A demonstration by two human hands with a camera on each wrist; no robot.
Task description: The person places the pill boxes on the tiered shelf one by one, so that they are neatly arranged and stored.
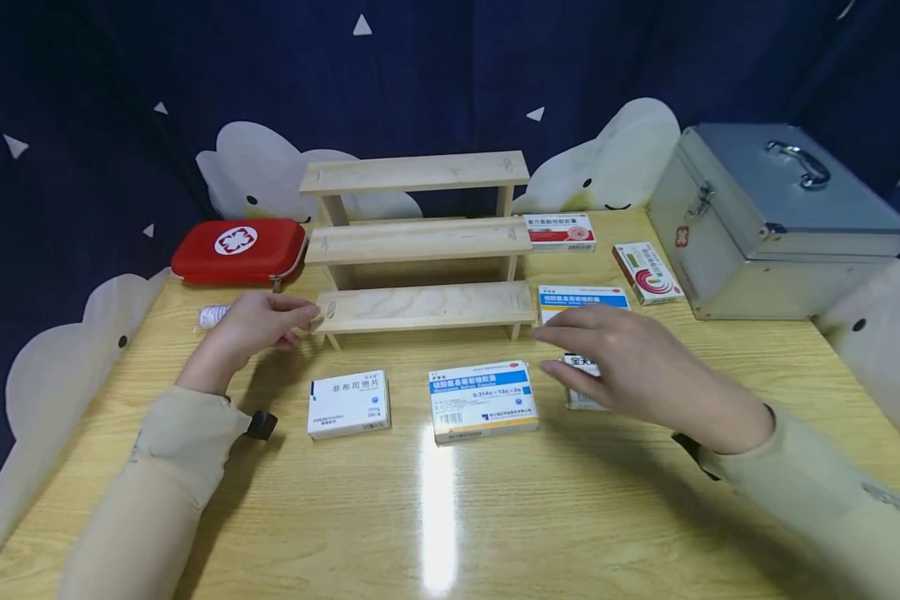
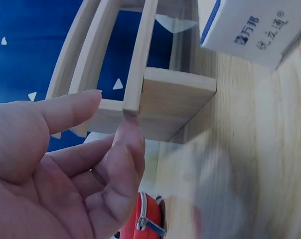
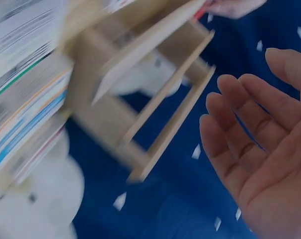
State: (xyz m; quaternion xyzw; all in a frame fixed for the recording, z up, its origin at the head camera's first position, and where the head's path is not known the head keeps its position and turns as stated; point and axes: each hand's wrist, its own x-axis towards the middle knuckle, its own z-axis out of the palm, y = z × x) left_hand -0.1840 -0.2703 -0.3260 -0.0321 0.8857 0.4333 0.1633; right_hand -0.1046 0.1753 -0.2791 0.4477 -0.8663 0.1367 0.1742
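Note:
A three-tier wooden shelf (image 1: 427, 304) stands mid-table. At the left end of its lowest board is my left hand (image 1: 258, 325), its fingertips right at the board's corner. The left wrist view shows the thumb apart from the bent fingers (image 2: 128, 144) beside that end. My right hand (image 1: 618, 354), fingers extended, hovers off the shelf's right end with nothing in it. It partly covers a blue-and-white medicine box (image 1: 583, 297) and a smaller white box (image 1: 581, 364). In the right wrist view the right palm (image 3: 270, 184) shows empty.
Before the shelf lie a white medicine box (image 1: 348, 402) and a blue-and-white one (image 1: 483, 400). A red first-aid case (image 1: 195, 254) and a small roll (image 1: 212, 316) are at left. Right are two red-and-white boxes (image 1: 562, 233) and a metal case (image 1: 742, 275).

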